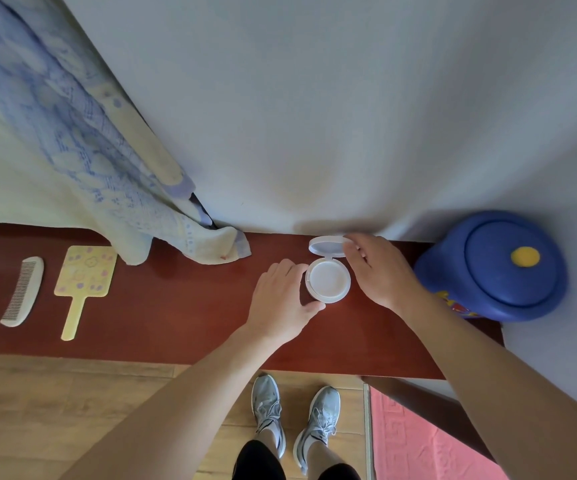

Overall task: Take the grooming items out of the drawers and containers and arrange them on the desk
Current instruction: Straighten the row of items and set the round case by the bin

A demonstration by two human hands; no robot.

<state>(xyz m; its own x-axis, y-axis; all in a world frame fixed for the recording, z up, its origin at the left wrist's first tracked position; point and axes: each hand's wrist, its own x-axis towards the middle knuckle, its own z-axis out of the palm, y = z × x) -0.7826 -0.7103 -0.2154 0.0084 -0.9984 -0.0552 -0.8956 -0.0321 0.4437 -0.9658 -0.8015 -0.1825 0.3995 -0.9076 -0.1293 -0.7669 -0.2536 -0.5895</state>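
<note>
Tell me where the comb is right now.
In the head view the comb lies flat at the far left of the desk, just left of the yellow hand mirror and not touching it.

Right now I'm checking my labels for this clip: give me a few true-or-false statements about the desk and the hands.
1. The white compact is open. True.
2. The comb lies right of the hand mirror. False: it lies left of it.
3. The left hand grips the compact's base. True.
4. The blue container has its lid off. False: the lid is on.
5. The right hand rests on the blue container. False: it touches the compact's lid.
</note>
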